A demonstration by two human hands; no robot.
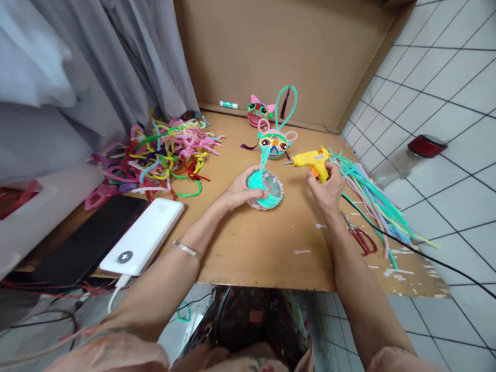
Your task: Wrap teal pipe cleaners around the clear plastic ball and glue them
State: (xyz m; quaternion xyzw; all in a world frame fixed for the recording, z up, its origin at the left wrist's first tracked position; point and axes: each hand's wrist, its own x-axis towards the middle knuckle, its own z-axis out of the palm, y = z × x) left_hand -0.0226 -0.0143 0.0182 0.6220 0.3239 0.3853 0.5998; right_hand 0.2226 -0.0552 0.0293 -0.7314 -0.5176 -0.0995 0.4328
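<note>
My left hand [247,191] is closed on a small round cup shape wound with turquoise pipe cleaner [273,195], its rim edged in pale fuzz. A turquoise strand [264,159] rises from its far side. In my right hand [329,185] is a yellow hot glue gun [312,159], its nozzle pointing left, apart from the cup shape. Just beyond stands a decorated face figure [273,143] with pink loop ears and a tall turquoise loop. Behind it sits a second face figure [259,111] with pink pointed ears.
Tangled colourful pipe cleaners [164,157] lie at the left, near a white power bank [142,237] and a black flat device [89,237]. Straight pipe cleaners [375,197] and red-handled scissors [362,240] lie right. The gun's black cord [415,250] crosses there. A cardboard panel [283,47] stands behind.
</note>
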